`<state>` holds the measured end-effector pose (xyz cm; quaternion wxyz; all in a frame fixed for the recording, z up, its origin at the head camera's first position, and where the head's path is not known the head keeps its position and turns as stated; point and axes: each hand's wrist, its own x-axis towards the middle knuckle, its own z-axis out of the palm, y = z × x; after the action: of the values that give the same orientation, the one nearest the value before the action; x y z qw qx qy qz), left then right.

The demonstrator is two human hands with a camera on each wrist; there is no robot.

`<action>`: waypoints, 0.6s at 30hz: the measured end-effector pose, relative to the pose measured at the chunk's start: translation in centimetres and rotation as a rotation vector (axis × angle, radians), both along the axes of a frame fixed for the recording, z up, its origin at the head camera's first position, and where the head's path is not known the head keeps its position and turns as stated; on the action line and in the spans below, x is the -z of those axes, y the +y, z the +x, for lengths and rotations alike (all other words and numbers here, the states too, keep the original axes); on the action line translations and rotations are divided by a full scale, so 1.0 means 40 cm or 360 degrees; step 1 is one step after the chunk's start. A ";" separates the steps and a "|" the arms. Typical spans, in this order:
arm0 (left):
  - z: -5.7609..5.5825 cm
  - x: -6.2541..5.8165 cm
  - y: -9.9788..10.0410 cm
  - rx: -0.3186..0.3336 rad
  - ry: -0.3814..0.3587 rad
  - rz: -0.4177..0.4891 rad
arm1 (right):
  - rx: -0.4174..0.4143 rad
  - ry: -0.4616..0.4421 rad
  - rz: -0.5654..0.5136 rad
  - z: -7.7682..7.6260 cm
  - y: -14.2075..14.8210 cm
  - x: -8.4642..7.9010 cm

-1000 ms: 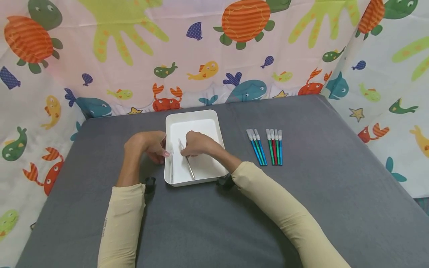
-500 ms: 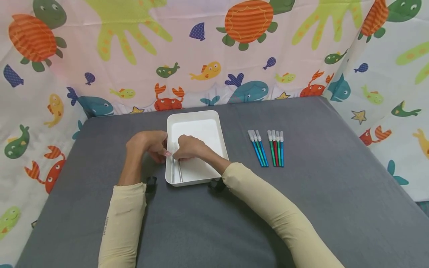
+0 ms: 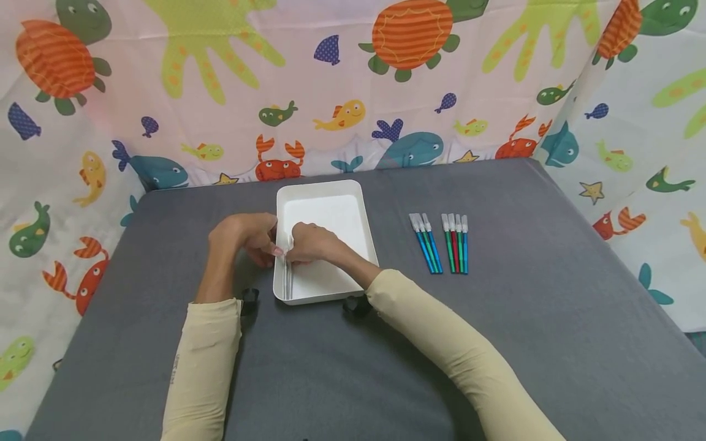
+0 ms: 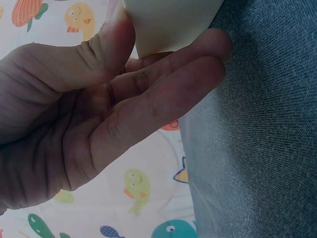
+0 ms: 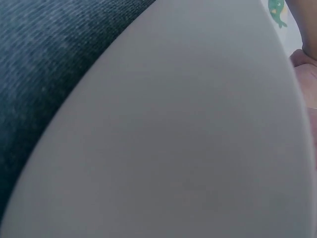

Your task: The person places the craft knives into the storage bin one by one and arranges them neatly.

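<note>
A white rectangular tray (image 3: pixel 339 211) rests on the grey cloth. My left hand (image 3: pixel 248 236) grips its left rim; in the left wrist view, the thumb and fingers (image 4: pixel 163 94) lie around the tray's pale wall (image 4: pixel 168 25). Inside, two slim silver pen-like tools lie side by side along the left wall. My right hand (image 3: pixel 311 242) reaches into the tray and pinches the upper part of the inner silver tool (image 3: pixel 291 283), its fingertips hidden below the hand. The right wrist view is filled by the blurred tray (image 5: pixel 163 124), with the left hand (image 5: pixel 307 79) at its edge.
Right of the tray lie slim pen-like tools with whitish caps in two groups: three blue and green ones (image 3: pixel 430 248), then several green, red and blue ones (image 3: pixel 455 248). A curtain (image 3: pixel 331 79) printed with sea animals stands behind the grey-covered table (image 3: pixel 529 294).
My right hand has carried the silver tool leftward across the tray, turning it from slanted to nearly parallel beside the other one. The left hand keeps its hold on the rim.
</note>
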<state>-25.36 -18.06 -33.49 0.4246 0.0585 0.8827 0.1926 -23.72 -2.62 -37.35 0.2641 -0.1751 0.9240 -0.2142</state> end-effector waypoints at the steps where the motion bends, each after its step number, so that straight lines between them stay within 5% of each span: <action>1: 0.000 -0.001 0.000 0.0002 0.0000 0.0002 | -0.0009 0.0002 -0.0003 0.000 0.001 -0.001; 11: -0.001 0.000 -0.001 0.0004 0.0006 0.0010 | -0.0059 0.0027 -0.0010 -0.010 0.016 0.019; 18: 0.001 0.000 -0.002 0.0037 0.0013 0.0020 | -0.0031 0.0056 -0.0071 0.012 0.036 -0.012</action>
<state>-25.32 -18.13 -33.50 0.4228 0.0722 0.8825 0.1931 -23.24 -1.18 -36.87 0.2461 -0.1937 0.9217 -0.2290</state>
